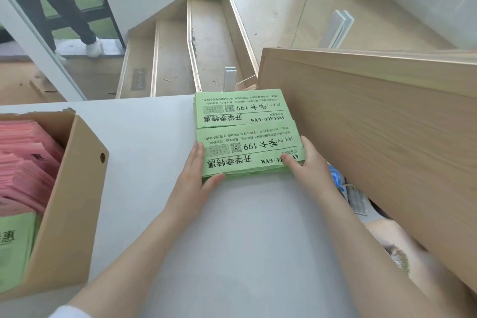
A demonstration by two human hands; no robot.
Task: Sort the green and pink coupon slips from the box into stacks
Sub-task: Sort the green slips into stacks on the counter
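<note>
Far left on the pale grey desk [144,137]: an open brown cardboard box [74,201] holding bundles of pink paper coupon slips [23,162], with green slips [13,248] at its near end.

Centre: two stacks of green printed coupon slips lie on the desk, one behind the other. The far stack [240,107] is untouched; the near stack [247,150] overlaps its front edge and is framed by both hands.

Left hand [196,175] — fingers straight and together, laid flat against the stack's left edge, thumb along the near edge. The grip is open and pressing, not pinching.

Right hand [309,162] — fingers extended along the stack's right edge, thumb resting on the top slip near its corner. Whether the fingers curl under the stack cannot be told.

Right: a light wooden panel [374,137] rises beside the stacks, close to the right hand.
</note>
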